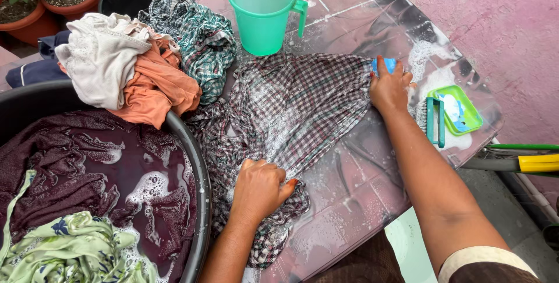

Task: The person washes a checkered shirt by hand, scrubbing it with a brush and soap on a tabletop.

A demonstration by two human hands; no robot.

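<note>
Right now we are scrubbing a checked cloth (291, 108) spread flat and sudsy across the middle of the bench (355, 190), its lower end trailing over the near edge. Our left hand (259, 187) is closed in a fist on a bunched fold near that near edge, pinning the fabric down. Our right hand (389, 88) presses on the cloth's far-right end, fingers curled around a small blue block (384, 64), likely soap, though most of it is hidden. By our judgement the soaping step is in hand; the next move calls for a firm hold with the left hand while the right drags the block across the stretched weave.

Just right of the right hand sit a teal-handled brush (434, 121) and a green soap dish (457, 108), near the bench's right edge. A green jug (262, 9) stands at the far edge, touching the cloth's top. A pile of wrung laundry (140, 56) rests on the rim of a dark tub (198, 166) at the left edge, where clothes soak in foamy water.
</note>
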